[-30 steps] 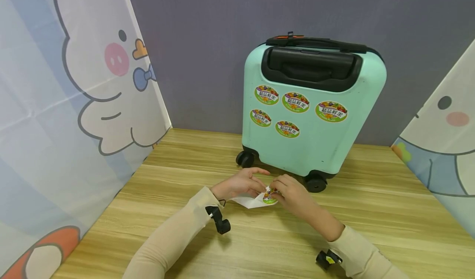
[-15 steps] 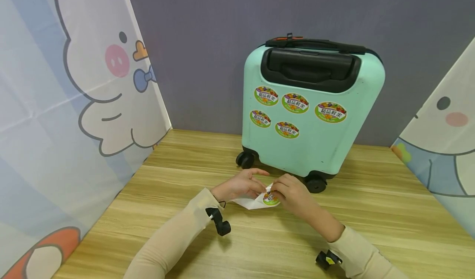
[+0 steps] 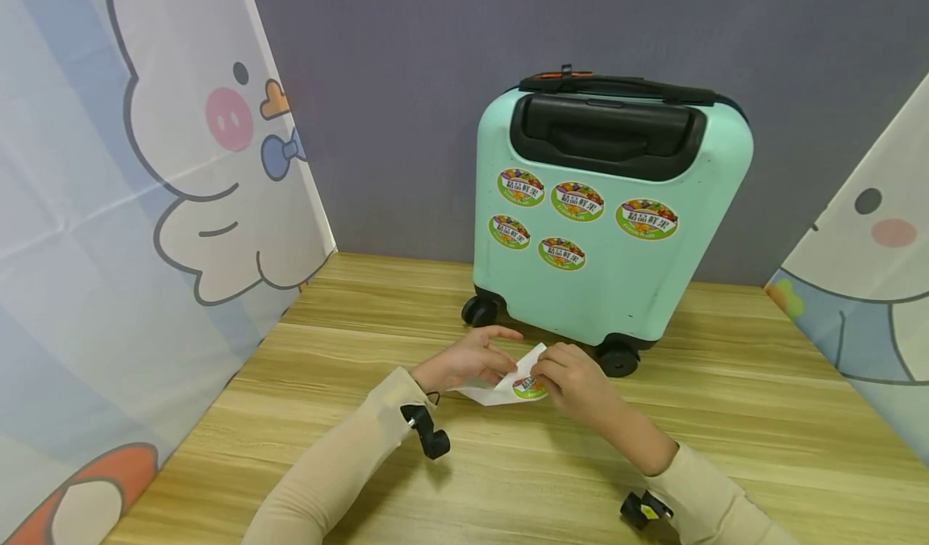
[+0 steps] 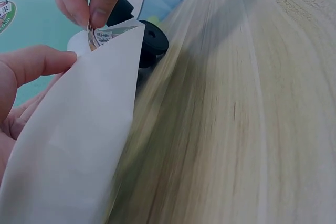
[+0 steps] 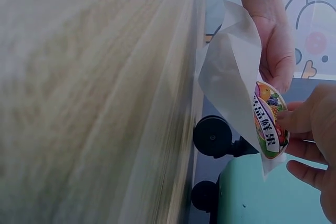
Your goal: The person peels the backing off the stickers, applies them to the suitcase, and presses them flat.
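My left hand (image 3: 472,361) holds a sheet of white backing paper (image 4: 79,129) between thumb and fingers, just in front of the suitcase. The sheet is bent, one corner pointing up. An oval fruit sticker (image 5: 270,121) with a green rim and printed characters sits at the sheet's right end. My right hand (image 3: 576,380) pinches the sticker's edge between thumb and forefinger. In the left wrist view that edge stands up from the paper. Behind both hands stands a mint-green suitcase (image 3: 559,299), several matching oval stickers (image 3: 576,201) on its front.
The suitcase rests on black wheels (image 3: 618,358) on a wood-grain table (image 3: 348,480), close to the grey back wall (image 3: 392,110). Cartoon-printed cloths (image 3: 72,287) hang at left and right. A black wrist camera (image 3: 435,442) sticks out below the left sleeve.
The paper's upper corner has risen into view beside the right fingers, and the bend in the sheet has opened a little. Both hands stay nearly in place; the suitcase has not moved.
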{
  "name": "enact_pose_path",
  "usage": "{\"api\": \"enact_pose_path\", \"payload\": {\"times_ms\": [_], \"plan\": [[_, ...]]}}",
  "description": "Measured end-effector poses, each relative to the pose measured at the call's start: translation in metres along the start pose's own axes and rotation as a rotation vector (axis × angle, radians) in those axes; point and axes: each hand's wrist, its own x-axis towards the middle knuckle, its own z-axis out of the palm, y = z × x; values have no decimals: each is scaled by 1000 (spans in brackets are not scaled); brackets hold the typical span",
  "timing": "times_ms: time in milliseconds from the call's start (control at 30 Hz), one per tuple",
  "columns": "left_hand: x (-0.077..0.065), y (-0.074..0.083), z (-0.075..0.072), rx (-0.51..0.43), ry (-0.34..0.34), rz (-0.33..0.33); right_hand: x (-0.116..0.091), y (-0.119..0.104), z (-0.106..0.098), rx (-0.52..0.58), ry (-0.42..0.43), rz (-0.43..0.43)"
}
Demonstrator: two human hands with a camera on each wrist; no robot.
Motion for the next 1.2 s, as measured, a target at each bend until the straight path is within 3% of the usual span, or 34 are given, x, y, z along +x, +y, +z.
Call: {"api": "enact_pose_path", "payload": {"times_ms": [500,1200], "plan": [[-1,0,-8,-1,19,7,-3,-2,-2,60,-18,-11],[-1,-4,-13,-2,48,13,-6,-5,-5,128,-45,43]]}}
